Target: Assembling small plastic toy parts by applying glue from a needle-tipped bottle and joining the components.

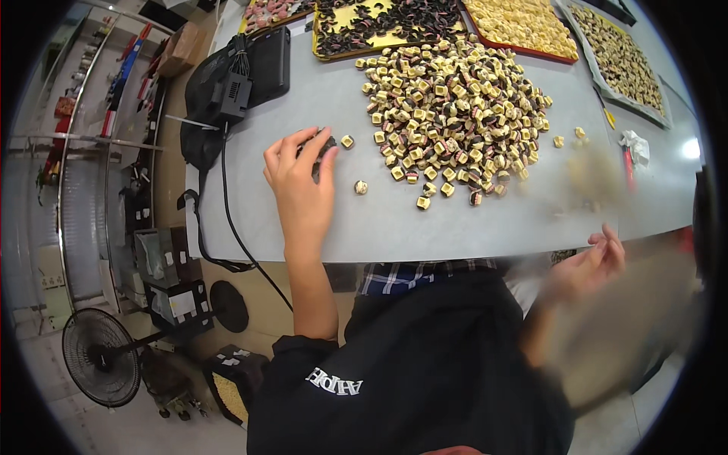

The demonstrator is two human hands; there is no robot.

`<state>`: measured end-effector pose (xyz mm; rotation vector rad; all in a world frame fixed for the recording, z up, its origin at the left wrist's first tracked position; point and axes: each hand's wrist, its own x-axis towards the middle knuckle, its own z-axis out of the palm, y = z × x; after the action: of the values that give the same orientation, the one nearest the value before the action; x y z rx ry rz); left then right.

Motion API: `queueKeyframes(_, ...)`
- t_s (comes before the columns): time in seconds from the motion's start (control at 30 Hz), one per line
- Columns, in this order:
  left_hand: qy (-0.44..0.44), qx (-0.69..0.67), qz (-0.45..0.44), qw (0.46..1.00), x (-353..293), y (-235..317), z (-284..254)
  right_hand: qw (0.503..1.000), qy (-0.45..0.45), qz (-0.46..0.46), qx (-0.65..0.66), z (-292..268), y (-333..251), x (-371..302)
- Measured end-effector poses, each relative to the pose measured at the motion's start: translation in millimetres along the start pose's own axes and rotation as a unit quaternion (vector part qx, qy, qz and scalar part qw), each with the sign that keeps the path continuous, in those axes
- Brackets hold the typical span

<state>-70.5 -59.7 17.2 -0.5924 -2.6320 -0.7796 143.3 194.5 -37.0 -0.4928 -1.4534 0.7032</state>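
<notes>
My left hand (298, 178) rests over the table left of the big pile, its fingers curled round small dark pieces (307, 146) that show between thumb and fingertips. Close to it lie two loose cream-and-dark pieces, one cube-like piece (347, 141) by the thumb and one rounder piece (361, 186). The pile (459, 114) is of small blocks with square cream tops and dark and pink sides. At the table's front edge on the right is my right hand (595, 262), partly blurred, fingers loosely bent and apart, with nothing visible in them. Beyond it a yellowish blur cannot be made out.
Trays of dark curved pieces (345, 47), yellow pieces (523, 26) and mixed pieces (618, 57) line the far side. A black bag (206, 121), power adapter (231, 98) and cable (231, 205) lie left. A red-handled tool (629, 168) and crumpled tissue (637, 148) lie right. A fan (101, 356) stands lower left.
</notes>
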Motion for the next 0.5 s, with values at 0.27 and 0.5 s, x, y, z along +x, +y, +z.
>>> queueKeyframes(0.27, -0.020, 0.074, 0.041, 0.996, 10.7, -7.1, -4.6, 0.998, 0.001, 0.060, -0.014, -2.5, 13.7, 0.7)
queueKeyframes(0.5, -0.040, 0.042, 0.062, 0.996, 14.0, -19.0, 5.2, 0.994, -0.012, 0.106, -0.024, 2.5, 15.8, 0.7)
